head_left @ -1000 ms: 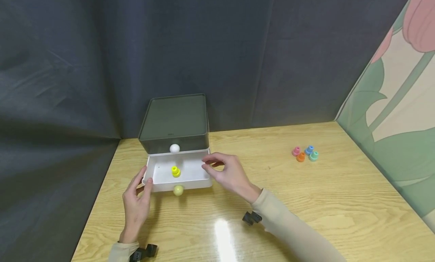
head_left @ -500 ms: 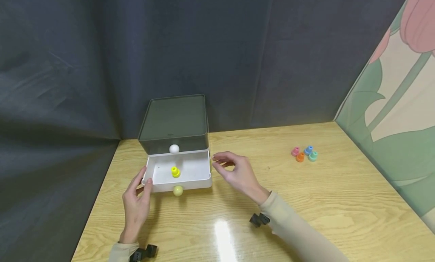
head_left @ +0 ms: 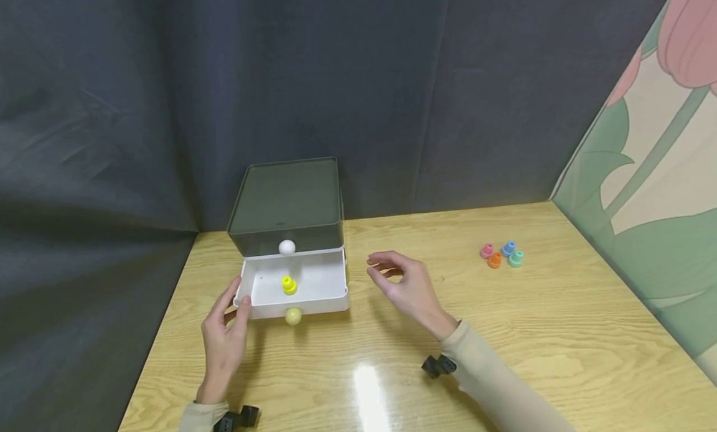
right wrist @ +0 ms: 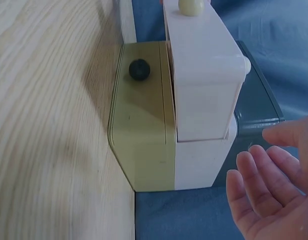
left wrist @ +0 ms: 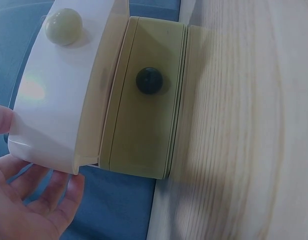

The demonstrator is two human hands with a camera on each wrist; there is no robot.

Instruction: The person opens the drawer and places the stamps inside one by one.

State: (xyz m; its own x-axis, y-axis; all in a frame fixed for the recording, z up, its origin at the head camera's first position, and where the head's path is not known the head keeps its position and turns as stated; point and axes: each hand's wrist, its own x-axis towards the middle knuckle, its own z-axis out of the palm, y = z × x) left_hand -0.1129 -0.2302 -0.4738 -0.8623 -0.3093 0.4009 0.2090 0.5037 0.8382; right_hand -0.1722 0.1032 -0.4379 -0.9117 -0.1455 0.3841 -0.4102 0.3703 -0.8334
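Head view: drawer [head_left: 313, 282] lies between both hands' fingers [head_left: 243, 302].

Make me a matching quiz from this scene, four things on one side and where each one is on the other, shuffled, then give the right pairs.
Things:
1. yellow peg
2. left hand
3. right hand
4. four coloured pegs

Places:
A. in a cluster on the table's right side
B. above the table, right of the drawer, touching nothing
C. standing inside the open white drawer
D. at the drawer's front left corner

Pairs: 1-C, 2-D, 3-B, 4-A
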